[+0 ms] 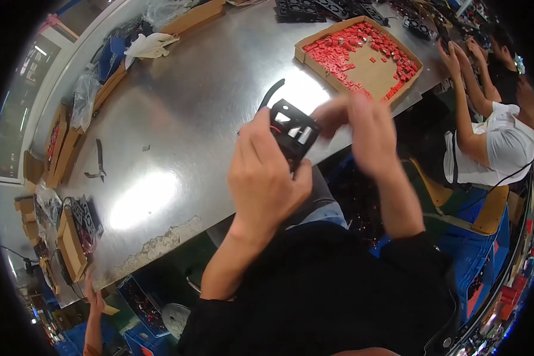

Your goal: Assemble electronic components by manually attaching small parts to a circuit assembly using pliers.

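My left hand (262,172) is closed round a black plastic frame (292,126) with several rectangular openings, held tilted above the metal table. A bit of red shows inside the frame. My right hand (371,130) is just right of the frame, blurred by motion. Its fingertips come close to the frame's right edge; whether they touch it or hold anything cannot be made out. A curved black handle (272,95) shows beyond my left fingers, its other end hidden by the hand and the frame.
On the metal table (190,83) a shallow cardboard tray (314,64) holds many small red parts. Pliers (99,160) and a small grey piece (146,148) lie to the left. Black slotted parts (308,9) are piled at the far edge. Co-workers (495,142) sit at the right.
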`<action>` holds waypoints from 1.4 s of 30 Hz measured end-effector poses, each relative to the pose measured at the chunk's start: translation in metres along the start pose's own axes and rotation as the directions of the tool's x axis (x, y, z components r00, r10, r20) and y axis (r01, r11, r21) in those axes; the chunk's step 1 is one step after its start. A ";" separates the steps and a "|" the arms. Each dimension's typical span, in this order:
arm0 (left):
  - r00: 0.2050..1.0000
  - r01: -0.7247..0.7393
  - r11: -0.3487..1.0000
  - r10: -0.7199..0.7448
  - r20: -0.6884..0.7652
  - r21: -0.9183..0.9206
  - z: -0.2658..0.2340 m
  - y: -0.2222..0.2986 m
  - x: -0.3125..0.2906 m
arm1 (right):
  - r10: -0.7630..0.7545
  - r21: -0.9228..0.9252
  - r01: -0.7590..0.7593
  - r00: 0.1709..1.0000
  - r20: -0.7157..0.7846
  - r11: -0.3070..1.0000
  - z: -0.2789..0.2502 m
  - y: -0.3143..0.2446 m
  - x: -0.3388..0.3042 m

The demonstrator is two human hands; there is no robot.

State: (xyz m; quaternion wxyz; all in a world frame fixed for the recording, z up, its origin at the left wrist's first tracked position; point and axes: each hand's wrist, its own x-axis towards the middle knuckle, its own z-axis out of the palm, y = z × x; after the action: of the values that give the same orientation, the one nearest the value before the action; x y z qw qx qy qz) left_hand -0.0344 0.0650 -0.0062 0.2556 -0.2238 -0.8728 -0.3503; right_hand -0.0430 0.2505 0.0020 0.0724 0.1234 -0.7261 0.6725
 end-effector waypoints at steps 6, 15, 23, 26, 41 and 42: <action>0.951 0.268 0.929 -0.213 0.223 -0.256 -0.028 -0.025 0.005 | -0.174 -0.908 -0.128 0.962 -0.212 0.400 -0.149 0.109 0.136; 0.664 0.740 0.232 -0.401 0.631 -0.632 -0.039 -0.032 -0.011 | -0.121 -0.922 -0.287 0.938 -0.326 0.261 -0.198 0.115 0.151; 0.676 0.604 -0.274 -0.320 0.664 -0.748 -0.041 -0.054 -0.031 | -0.025 0.020 0.025 1.000 -0.009 1.000 0.024 -0.011 0.015; 0.669 0.669 -0.168 -0.287 0.685 -0.724 -0.047 -0.052 -0.034 | 0.029 0.047 -0.033 0.996 0.085 0.998 0.071 -0.027 -0.006; 0.782 0.617 0.518 -0.319 0.535 -0.593 -0.066 -0.061 -0.049 | 0.170 0.240 -0.206 0.972 0.165 0.949 0.101 -0.007 -0.013; 0.779 0.621 0.516 -0.319 0.540 -0.591 -0.068 -0.060 -0.049 | 0.165 0.192 -0.192 0.975 0.152 0.962 0.102 -0.009 -0.015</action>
State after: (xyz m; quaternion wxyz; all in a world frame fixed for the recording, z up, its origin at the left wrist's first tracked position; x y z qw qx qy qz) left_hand -0.0114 -0.0339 -0.0225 -0.1322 -0.1183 -0.7089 -0.6826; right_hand -0.0196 0.1496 -0.0019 -0.0508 0.1091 -0.6640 0.7380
